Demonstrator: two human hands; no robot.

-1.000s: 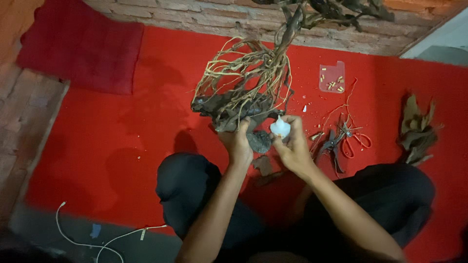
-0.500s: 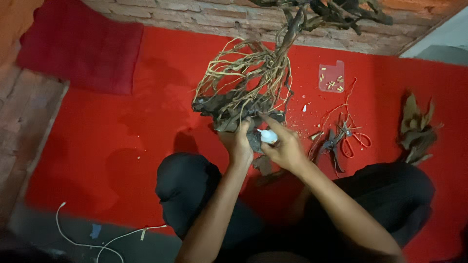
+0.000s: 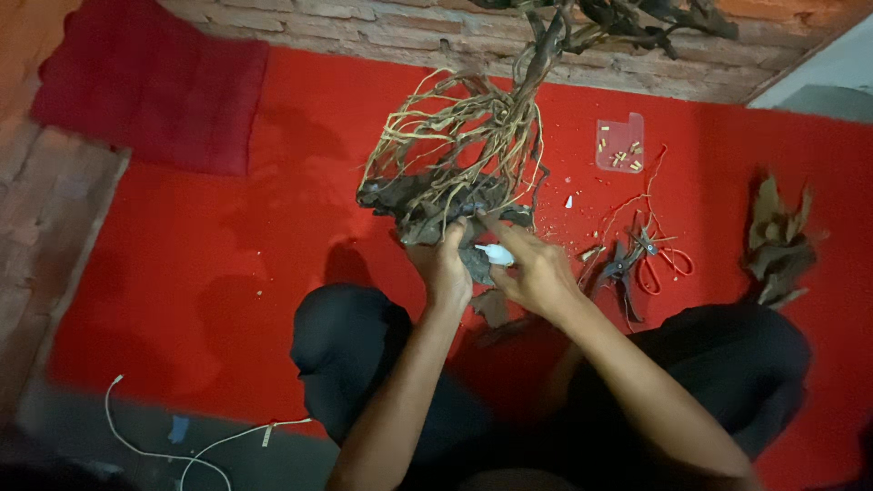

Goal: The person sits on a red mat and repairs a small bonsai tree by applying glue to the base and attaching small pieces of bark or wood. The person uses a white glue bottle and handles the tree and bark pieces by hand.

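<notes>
A tangle of pale dry roots on dark driftwood (image 3: 455, 168) stands on the red carpet (image 3: 209, 264) in front of me. My left hand (image 3: 443, 264) grips a dark wood piece at the base of the tangle. My right hand (image 3: 532, 268) holds a small white tube (image 3: 496, 255), its tip pointing left toward the wood by my left hand, with the index finger stretched onto the base. A loose flat wood scrap (image 3: 493, 307) lies just below both hands.
Red-handled scissors and dark pliers (image 3: 641, 264) lie to the right with red wire. A clear plastic packet of small pale bits (image 3: 620, 145) sits behind them. Dark wood pieces (image 3: 777, 241) lie far right. A brick wall (image 3: 364, 32) runs behind; a white cord (image 3: 173, 450) trails at lower left.
My right hand has come down from holding the white tube upright above the hands to laying it sideways against the driftwood base. My left hand has stayed on the wood.
</notes>
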